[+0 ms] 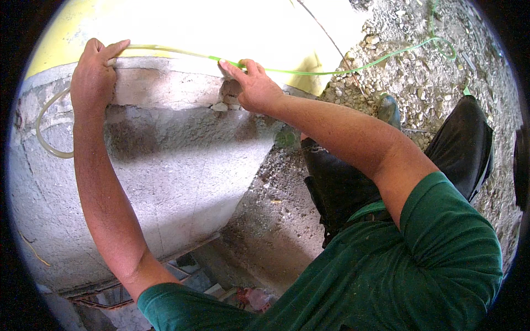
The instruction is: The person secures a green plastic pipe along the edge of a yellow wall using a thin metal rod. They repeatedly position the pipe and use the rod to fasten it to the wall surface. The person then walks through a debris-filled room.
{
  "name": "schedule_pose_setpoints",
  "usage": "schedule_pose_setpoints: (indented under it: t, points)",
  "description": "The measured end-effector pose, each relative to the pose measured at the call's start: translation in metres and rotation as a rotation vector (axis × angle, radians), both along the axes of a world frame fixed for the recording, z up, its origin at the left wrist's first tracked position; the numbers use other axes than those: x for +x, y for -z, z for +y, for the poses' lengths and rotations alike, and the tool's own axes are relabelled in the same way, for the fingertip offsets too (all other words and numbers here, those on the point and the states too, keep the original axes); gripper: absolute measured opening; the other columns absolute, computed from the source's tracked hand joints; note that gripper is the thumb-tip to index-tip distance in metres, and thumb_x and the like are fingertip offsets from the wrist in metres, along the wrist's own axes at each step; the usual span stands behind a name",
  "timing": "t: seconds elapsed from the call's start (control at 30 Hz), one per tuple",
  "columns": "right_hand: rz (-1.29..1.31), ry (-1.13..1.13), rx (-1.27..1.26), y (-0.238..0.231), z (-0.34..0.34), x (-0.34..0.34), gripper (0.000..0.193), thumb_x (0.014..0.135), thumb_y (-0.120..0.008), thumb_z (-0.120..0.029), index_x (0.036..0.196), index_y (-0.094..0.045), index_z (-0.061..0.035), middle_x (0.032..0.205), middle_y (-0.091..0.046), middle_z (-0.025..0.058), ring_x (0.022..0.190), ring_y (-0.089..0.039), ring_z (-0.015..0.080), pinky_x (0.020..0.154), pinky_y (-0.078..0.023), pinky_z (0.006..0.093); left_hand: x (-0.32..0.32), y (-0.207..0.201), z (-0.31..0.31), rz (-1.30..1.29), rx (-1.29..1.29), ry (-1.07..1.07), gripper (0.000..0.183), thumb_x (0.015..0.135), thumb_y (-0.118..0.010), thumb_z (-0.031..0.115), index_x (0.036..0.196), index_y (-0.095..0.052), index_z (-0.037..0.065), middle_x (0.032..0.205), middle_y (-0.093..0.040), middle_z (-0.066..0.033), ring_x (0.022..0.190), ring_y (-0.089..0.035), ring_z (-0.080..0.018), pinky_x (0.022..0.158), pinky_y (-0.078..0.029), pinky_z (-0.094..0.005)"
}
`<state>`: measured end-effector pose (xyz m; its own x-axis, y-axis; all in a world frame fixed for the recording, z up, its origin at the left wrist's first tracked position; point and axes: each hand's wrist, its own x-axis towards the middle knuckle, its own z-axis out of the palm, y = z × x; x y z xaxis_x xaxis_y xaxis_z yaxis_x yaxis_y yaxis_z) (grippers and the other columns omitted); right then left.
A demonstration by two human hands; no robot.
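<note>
A thin flexible hose runs between my two hands along the top of a rough concrete ledge. Its clear, yellowish length (165, 50) leaves my left hand (95, 77), which is closed around it with the index finger stretched along it. From the same hand a loop of the clear hose (42, 129) hangs down at the left. My right hand (251, 84) pinches the hose where it shows bright green. Past that hand the green length (331, 73) stretches right and curls down onto the gravel. The hand hides part of the hose where the colours meet.
Below my hands stands the grey concrete face (182, 160), with a sunlit yellow surface (61, 38) behind its broken upper edge. Stony ground (381, 55) lies at the right, by my dark-trousered legs (458, 143). A clear plastic bottle (258, 299) with red lies low down, near metal bars.
</note>
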<state>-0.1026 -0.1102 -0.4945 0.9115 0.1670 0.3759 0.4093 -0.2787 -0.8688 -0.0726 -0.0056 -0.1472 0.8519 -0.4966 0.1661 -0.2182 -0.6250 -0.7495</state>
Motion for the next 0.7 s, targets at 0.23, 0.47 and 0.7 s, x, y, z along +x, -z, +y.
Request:
schedule_pose_setpoints:
  t: [0.23, 0.47, 0.7]
  points:
    - [-0.01, 0.0, 0.002, 0.0036, 0.0026, 0.0024, 0.092, 0.076, -0.072, -0.012, 0.154, -0.028, -0.0325, 0.138, -0.039, 0.0227, 0.121, -0.047, 0.0443, 0.1, -0.049, 0.0494, 0.0017, -0.0004, 0.0019, 0.003, 0.005, 0.026, 0.051, 0.084, -0.047, -0.004, 0.118, -0.073, 0.024, 0.091, -0.052, -0.0092, 0.083, -0.059, -0.0274, 0.077, -0.05, -0.0375]
    - [0.015, -0.015, 0.039, 0.0036, 0.0011, 0.0017, 0.088, 0.077, -0.07, -0.01, 0.153, -0.032, -0.0332, 0.141, -0.038, 0.0232, 0.125, -0.045, 0.0448, 0.102, -0.048, 0.0497, 0.0004, -0.0016, 0.0002, 0.005, 0.004, 0.034, 0.049, 0.084, -0.048, -0.004, 0.118, -0.073, 0.021, 0.091, -0.052, -0.0101, 0.083, -0.058, -0.0272, 0.078, -0.049, -0.0359]
    - [0.023, -0.032, 0.062, 0.0007, -0.0003, 0.0019, 0.087, 0.077, -0.066, -0.008, 0.153, -0.032, -0.0335, 0.143, -0.037, 0.025, 0.127, -0.044, 0.0469, 0.104, -0.047, 0.0502, 0.0014, -0.0019, 0.0007, 0.039, -0.069, 0.01, 0.05, 0.083, -0.046, -0.005, 0.119, -0.073, 0.019, 0.09, -0.052, -0.0105, 0.084, -0.058, -0.0266, 0.08, -0.049, -0.0349]
